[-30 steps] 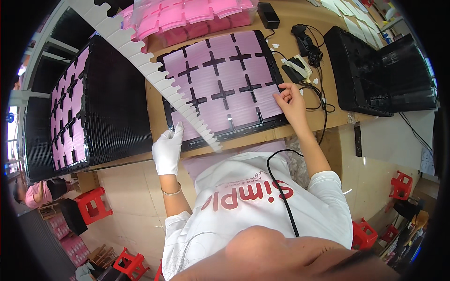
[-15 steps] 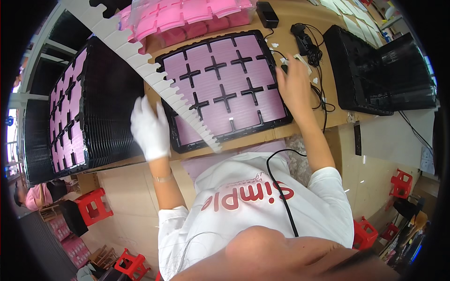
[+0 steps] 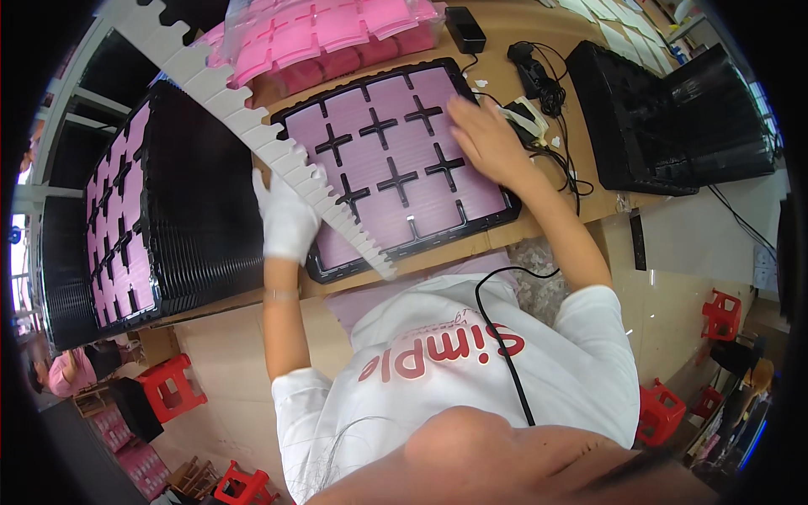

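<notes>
A black tray [image 3: 404, 244] with pink-lilac sheets [image 3: 362, 156] showing between black cross-shaped dividers lies before me on the table. At its left edge is my left hand [image 3: 289, 220] in a white glove, open, thumb stretched apart, its other fingers partly covered by a long white toothed strip [image 3: 278, 151]. That strip slants across the view from upper left to the tray's near edge. My right hand [image 3: 486, 141], bare and open with fingers stretched, is over the tray's far right corner; I cannot tell whether it touches.
A tall stack of black trays [image 3: 198, 202] stands left, its top one filled with pink. Behind lie bagged pink pads [image 3: 311, 38] and a small black box [image 3: 465, 29]. Coiled black cables [image 3: 547, 88] lie right, near more black trays [image 3: 623, 126]. Red stools [image 3: 171, 387] stand on the floor.
My left hand has moved right, onto the tray's left edge. My right hand has shifted left from beside the tray to over its far right corner. The whole view has shifted slightly.
</notes>
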Demonstrator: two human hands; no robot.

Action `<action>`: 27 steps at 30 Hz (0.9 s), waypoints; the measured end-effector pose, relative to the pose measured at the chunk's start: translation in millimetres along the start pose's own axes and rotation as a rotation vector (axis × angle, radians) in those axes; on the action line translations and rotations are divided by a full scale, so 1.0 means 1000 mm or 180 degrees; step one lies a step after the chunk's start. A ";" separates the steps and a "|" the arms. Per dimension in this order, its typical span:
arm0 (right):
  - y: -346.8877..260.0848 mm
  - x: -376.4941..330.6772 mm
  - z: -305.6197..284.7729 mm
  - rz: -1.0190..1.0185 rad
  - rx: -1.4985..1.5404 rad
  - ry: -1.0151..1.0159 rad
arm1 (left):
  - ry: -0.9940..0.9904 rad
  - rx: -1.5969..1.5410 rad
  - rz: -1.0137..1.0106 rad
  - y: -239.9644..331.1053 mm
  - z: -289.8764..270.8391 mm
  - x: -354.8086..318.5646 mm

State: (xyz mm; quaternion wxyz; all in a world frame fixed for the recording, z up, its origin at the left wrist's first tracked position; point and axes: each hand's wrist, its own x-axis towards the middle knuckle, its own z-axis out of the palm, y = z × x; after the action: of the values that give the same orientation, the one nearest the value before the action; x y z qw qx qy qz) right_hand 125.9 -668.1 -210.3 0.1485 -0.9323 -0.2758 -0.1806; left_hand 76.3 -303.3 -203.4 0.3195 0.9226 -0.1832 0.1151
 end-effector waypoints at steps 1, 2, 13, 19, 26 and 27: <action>-0.012 -0.027 -0.015 0.0130 0.0592 -0.0265 | -0.0217 0.2313 0.0742 0.023 -0.006 -0.011; -0.021 -0.052 -0.025 -0.0024 0.0973 -0.0447 | -0.0504 0.1757 0.0744 0.043 -0.010 -0.025; -0.021 -0.127 -0.036 -0.0067 0.0551 -0.0401 | 0.0170 0.0718 -0.0394 0.061 -0.005 -0.092; -0.042 -0.120 -0.017 0.1475 0.1860 -0.0003 | 0.0486 0.0609 -0.1925 0.051 0.008 -0.107; -0.033 -0.121 -0.014 0.1249 0.1623 -0.0036 | 0.0812 -0.0619 -0.2390 0.096 -0.021 -0.084; -0.031 -0.123 -0.012 0.1178 0.1451 0.0093 | 0.0794 -0.1284 -0.2748 0.101 -0.029 -0.081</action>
State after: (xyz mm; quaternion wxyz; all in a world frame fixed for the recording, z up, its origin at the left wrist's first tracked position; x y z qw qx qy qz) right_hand 9.2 -704.5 -245.6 0.3885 -0.9067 -0.1323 -0.0971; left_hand -41.4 -337.4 -152.8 0.5298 0.8132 0.2369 0.0440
